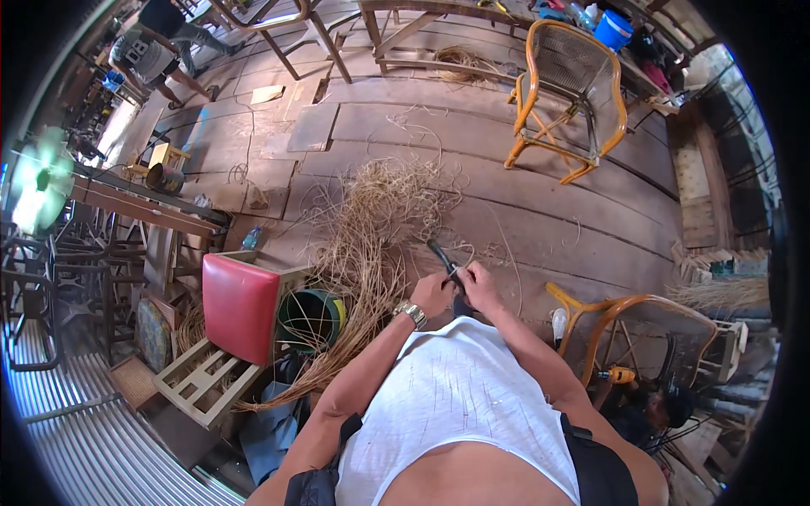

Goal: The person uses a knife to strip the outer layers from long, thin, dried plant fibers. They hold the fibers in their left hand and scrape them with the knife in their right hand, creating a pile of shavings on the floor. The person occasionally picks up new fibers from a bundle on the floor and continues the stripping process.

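Note:
In front of my body, my left hand (433, 294) and my right hand (482, 287) are close together, both closed around a dark, slim, rod-like thing (440, 253). Its far end points away toward the left; its exact kind is too small to make out. A metal watch is on my left wrist. Just beyond my hands, a big tangled heap of tan rattan strands (371, 211) spreads over the floor. Longer strands run from it back along my left side, past a dark green bucket (339, 314).
A chair with a red seat (240, 308) lies tipped at my left. A rattan armchair (574, 93) stands far right, and another chair frame (645, 305) lies near right, beside a person with a yellow drill (620, 374). People (152, 59) stand far left; a fan (42, 179) is at left.

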Available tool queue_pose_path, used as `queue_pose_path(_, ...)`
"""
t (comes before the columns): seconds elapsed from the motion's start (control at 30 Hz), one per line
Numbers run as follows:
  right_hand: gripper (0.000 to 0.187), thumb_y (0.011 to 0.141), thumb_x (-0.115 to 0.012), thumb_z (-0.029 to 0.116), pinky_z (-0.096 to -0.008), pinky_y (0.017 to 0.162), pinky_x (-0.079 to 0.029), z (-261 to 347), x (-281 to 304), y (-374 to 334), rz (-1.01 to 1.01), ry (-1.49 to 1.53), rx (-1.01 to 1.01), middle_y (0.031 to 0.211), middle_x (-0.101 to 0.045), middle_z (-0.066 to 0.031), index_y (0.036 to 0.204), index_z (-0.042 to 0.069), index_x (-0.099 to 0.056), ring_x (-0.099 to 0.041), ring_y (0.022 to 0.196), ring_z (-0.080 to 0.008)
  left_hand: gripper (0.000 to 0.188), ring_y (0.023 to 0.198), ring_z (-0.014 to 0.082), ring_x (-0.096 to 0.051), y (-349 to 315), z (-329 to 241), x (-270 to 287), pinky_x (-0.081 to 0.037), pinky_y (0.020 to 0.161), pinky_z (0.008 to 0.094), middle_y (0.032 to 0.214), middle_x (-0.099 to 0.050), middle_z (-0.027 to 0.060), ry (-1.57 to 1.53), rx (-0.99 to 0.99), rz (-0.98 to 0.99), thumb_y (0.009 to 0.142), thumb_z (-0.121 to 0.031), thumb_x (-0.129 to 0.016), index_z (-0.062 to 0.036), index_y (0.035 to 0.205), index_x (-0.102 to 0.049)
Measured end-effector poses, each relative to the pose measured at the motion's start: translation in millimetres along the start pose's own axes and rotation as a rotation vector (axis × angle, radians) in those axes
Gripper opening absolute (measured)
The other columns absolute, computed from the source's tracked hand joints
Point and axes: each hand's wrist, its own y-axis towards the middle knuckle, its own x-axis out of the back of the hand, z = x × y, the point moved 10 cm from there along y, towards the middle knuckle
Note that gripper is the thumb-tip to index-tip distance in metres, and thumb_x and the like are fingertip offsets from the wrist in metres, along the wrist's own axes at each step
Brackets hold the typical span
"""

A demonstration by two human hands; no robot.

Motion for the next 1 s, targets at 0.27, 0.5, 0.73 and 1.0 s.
queue_pose_path(0.27, 0.037, 0.09, -0.064, 0.033, -0.0294, 0.038, -0.041, -21, -2, -1, 0.021, -0.119, -0.006, 0.059, -0.061, -0.0081, 0.07, 0.003, -0.057, -0.054, 0.042, -0.0149, 0.029, 0.066, 0.0298, -0.065, -9, 8, -1, -0.049, 0.063, 0.0397, 0.071, -0.065, 0.0183, -0.092, 0.025, 0.06, 0.083, -0.029, -0.058, -0.0022, 0.083, -0.068)
queue_pose_path(0.5, 0.031, 0.091, -0.063, 0.031, -0.0259, 0.031, -0.03, -37, -14, -13, 0.17, 0.232, -0.394, 0.054, -0.051, -0.0014, 0.071, 0.009, -0.053, -0.043, 0.035, -0.0097, 0.043, 0.052, 0.021, -0.051, -16, 7, -2, -0.041, 0.053, 0.0356, 0.059, -0.057, 0.0109, -0.169, 0.094, -0.11, 0.088, -0.045, -0.061, -0.0034, 0.08, -0.067)
queue_pose_path(0.73, 0.029, 0.09, -0.063, 0.036, -0.0227, 0.03, -0.028, -20, 6, 21, 0.211, 0.239, -0.446, 0.055, -0.051, -0.0014, 0.078, 0.011, -0.054, -0.042, 0.035, -0.0076, 0.036, 0.054, 0.0141, -0.046, -61, -1, 43, -0.038, 0.051, 0.0315, 0.058, -0.052, 0.008, -0.349, 0.117, -0.23, 0.089, -0.036, -0.063, -0.0023, 0.077, -0.062)
queue_pose_path(1.0, 0.033, 0.091, -0.061, 0.04, -0.0234, 0.03, -0.028, 23, 142, 118, 0.007, 0.218, -0.319, 0.055, -0.053, -0.0028, 0.078, 0.011, -0.053, -0.042, 0.035, -0.0079, 0.025, 0.065, 0.011, -0.057, -302, 94, 158, -0.046, 0.059, 0.0276, 0.069, -0.064, 0.0057, -0.243, 0.445, -0.211, 0.087, -0.027, -0.066, -0.0023, 0.087, -0.069)
